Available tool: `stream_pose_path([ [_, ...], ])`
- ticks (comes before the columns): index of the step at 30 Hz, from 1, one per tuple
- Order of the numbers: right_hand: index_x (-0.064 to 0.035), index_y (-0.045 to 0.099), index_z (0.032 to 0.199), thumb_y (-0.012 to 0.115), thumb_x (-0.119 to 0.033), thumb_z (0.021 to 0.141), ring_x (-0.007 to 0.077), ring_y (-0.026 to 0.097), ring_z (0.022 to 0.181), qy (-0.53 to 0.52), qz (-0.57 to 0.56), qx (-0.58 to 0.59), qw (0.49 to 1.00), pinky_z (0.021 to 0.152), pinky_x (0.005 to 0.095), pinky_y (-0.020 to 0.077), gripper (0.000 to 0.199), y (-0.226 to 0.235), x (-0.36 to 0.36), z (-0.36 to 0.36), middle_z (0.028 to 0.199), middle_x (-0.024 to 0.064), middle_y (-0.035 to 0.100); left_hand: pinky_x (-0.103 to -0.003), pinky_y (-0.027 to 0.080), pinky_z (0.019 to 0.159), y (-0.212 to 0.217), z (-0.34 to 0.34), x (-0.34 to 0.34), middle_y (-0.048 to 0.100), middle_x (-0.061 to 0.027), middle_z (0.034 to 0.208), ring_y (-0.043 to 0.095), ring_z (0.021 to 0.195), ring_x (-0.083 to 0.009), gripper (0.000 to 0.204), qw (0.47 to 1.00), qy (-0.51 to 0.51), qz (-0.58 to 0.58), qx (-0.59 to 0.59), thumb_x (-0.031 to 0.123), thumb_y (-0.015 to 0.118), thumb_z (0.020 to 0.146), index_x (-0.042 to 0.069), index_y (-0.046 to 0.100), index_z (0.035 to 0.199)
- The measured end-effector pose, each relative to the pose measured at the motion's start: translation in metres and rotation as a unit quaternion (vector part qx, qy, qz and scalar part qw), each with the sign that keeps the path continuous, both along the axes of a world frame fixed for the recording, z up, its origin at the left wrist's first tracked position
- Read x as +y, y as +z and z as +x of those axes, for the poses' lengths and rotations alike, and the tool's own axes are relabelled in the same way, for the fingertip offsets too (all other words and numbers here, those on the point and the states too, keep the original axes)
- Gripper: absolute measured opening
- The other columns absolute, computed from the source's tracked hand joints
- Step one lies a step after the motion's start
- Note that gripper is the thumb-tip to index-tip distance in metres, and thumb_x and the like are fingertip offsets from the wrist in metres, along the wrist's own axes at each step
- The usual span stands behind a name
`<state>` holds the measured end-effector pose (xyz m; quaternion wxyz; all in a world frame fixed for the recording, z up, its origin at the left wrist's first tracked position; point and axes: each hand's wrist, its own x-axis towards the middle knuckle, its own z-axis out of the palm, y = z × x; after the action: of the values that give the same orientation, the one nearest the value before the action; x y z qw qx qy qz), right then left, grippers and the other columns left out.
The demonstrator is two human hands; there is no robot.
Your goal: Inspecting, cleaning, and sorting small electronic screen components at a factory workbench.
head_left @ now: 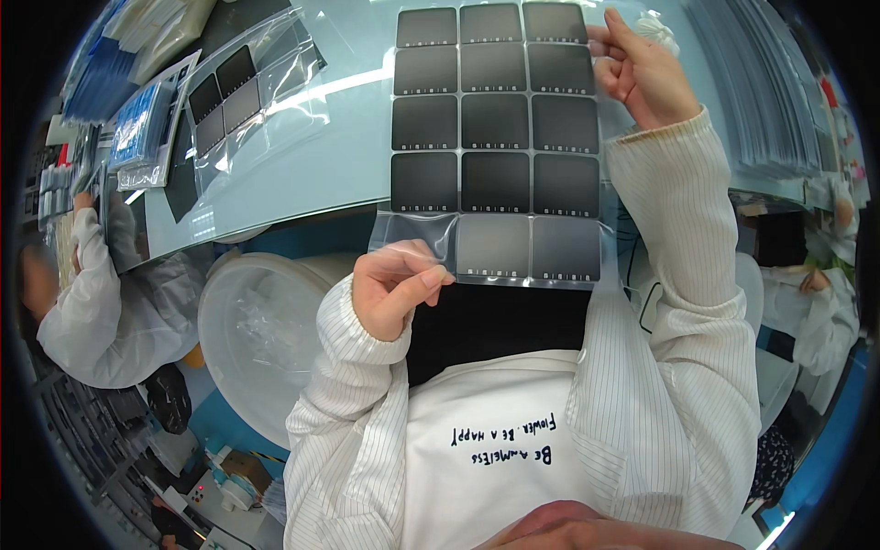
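A clear plastic sheet [495, 156] with rows of dark rounded rectangular pieces hangs in front of me, partly over the table's near edge. Its bottom row shows two greyer rectangles, and the lower left spot is just see-through wrinkled film. My left hand [399, 286] is closed, pinching the lower left corner between thumb and fingers. At the upper right edge, my right hand [646, 75] grips the sheet, with some fingertips hidden by it. Farther left on the table lies a clear bag [266, 101] with a few similar dark and grey rectangles.
The pale glass-topped table [330, 156] carries stacked clear sheets [756, 82] at right and blue-white packs [142, 128] at left. A crumpled white wad [657, 32] lies beyond my right hand. Below stands a white bin [215, 339] holding clear plastic scraps. Co-workers sit on both sides.
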<state>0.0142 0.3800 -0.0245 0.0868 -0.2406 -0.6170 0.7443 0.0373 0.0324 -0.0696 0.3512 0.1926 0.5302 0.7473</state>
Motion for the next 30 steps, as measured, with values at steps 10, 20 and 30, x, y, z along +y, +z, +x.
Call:
stream_pose_path([
  [10,-0.0015,0.052,0.121,0.052,-0.030,0.093,0.0027,0.044,0.053,-0.037,0.327,-0.021,0.944,0.047,0.0172,0.0330,0.040,0.005,-0.035,0.062,0.071,0.0016,0.054,-0.023,0.043,0.056,-0.002,0.001,0.007,0.059,-0.0079,0.070,0.053,0.058,-0.0109,0.011,0.998,0.011,-0.051,-0.043,0.007,0.059,0.083,-0.004,0.064,0.081],
  [20,0.0008,0.063,0.081,0.071,-0.029,0.078,0.0081,0.052,0.047,0.271,0.133,-0.211,0.930,0.043,0.0190,0.0394,0.032,-0.011,-0.037,0.143,0.070,0.0054,0.062,-0.021,0.040,0.054,0.006,0.001,0.028,0.058,-0.0034,0.064,0.049,0.055,-0.0081,0.016,0.989,0.009,-0.149,-0.011,0.014,0.059,0.087,-0.001,0.064,0.082],
  [30,0.0008,0.063,0.088,0.063,-0.011,0.083,0.0042,0.045,0.046,0.090,0.050,-0.054,0.993,0.042,0.0180,0.0324,0.013,-0.004,-0.086,0.126,0.069,0.0040,0.061,-0.029,0.048,0.067,0.063,0.008,0.031,0.062,-0.0137,0.084,0.061,0.075,-0.0233,0.014,0.935,-0.090,-0.114,0.324,0.000,0.067,0.072,-0.001,0.065,0.085],
])
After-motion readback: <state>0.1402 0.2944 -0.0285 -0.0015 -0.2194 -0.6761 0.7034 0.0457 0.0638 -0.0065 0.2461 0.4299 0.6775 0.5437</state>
